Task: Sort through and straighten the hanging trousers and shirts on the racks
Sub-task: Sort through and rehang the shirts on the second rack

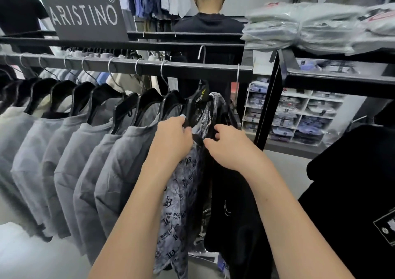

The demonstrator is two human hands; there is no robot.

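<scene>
Rail (192, 67): bare stretch near right end. Left hand (173, 137) grips patterned shirt's (183, 193) hanger (192, 110); right hand (228, 146) pinches black garment's (233, 214) top.

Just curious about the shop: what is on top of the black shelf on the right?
Folded shirts in clear plastic bags, stacked several high on the black shelf. They cover its top, so anything beneath or behind them is hidden.

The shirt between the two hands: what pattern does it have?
The shirt is pale grey with a dense dark print of letters, best seen in head view.
</scene>
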